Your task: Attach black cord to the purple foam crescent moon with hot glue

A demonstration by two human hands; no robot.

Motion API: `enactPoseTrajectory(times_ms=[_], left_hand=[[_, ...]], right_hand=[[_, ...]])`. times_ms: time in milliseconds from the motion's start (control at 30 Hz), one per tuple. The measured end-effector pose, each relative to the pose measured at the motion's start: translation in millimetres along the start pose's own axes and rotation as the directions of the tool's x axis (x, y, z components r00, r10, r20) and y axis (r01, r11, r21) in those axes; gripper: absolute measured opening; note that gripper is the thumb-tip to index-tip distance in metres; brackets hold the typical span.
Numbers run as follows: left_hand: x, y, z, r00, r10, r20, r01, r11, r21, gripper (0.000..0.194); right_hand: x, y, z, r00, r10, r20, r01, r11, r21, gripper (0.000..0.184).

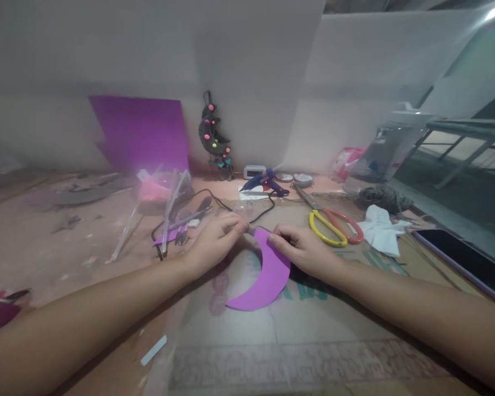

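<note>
A purple crescent cut-out [268,280], paper or foam sheet, lies over the work surface with its upper tip raised between my hands. My right hand [299,247] pinches its upper right edge between thumb and fingers. At the left of that tip, my left hand [225,234] has its thumb and fingers pressed together. A short dark strand shows between its fingertips and the tip; what exactly is pinched there I cannot make out. Beyond my right hand are scissors [334,224] with yellow and orange handles. The blue glue gun [264,182] rests farther back, its black cord trailing leftward.
A dark crescent ornament with coloured balls [214,132] hangs at the back, beside a purple sheet [148,135]. Clear glue sticks [175,212] lie left. Grey yarn [383,197], crumpled tissue [381,228] and a phone [466,261] are right. A white strip [154,351] lies in front.
</note>
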State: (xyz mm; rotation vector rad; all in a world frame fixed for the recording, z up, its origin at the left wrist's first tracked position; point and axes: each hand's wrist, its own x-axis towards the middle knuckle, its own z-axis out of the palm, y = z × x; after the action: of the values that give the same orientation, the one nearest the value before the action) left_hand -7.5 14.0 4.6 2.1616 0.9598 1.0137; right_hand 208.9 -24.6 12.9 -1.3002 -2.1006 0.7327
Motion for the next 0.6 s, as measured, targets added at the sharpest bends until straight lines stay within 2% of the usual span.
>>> enactPoseTrajectory(times_ms=[400, 600], left_hand=[[-1.6, 13.3, -2.1, 0.999, -0.046, 0.028, 0.044, 0.998, 0.045, 0.024], [-1.1, 9.5, -2.2, 0.999, -0.010, -0.033, 0.011, 1.000, 0.021, 0.028]], right_hand=[[-0.3, -1.4, -0.7, 0.999, -0.030, -0.019, 0.030, 0.999, 0.011, 0.034], [-1.2, -2.4, -1.7, 1.000, -0.010, 0.015, 0.010, 1.000, 0.010, 0.033]])
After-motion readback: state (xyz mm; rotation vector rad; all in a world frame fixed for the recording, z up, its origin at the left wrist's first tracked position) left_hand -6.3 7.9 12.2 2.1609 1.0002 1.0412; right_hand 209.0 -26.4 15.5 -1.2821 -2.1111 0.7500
